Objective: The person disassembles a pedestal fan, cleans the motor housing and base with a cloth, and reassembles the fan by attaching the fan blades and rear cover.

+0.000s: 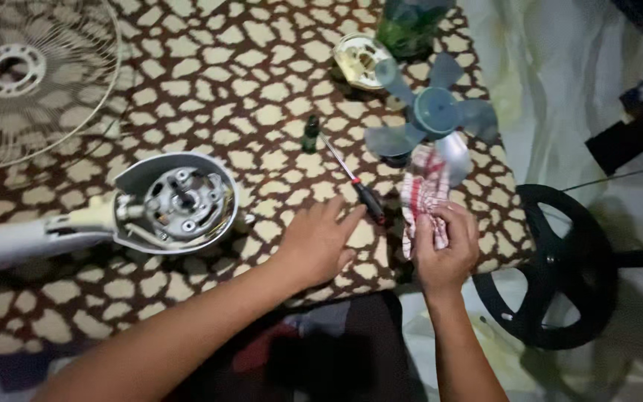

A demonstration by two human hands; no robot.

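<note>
Brown-and-cream patterned cloth covers the counter across most of the frame. The left hand lies flat at lower centre, fingers spread and holding nothing, its fingertips just beside the black handle of a screwdriver that runs diagonally toward the upper left. The right hand, to the right of it, is closed on a red-and-white checked rag. The rag's upper end touches a translucent grey-blue fan blade in the upper right. A small dark bottle stands near the screwdriver tip. At left centre lies an opened white fan motor housing on its neck; a wire fan guard fills the upper left. A black round base sits on the floor at lower right.
</note>
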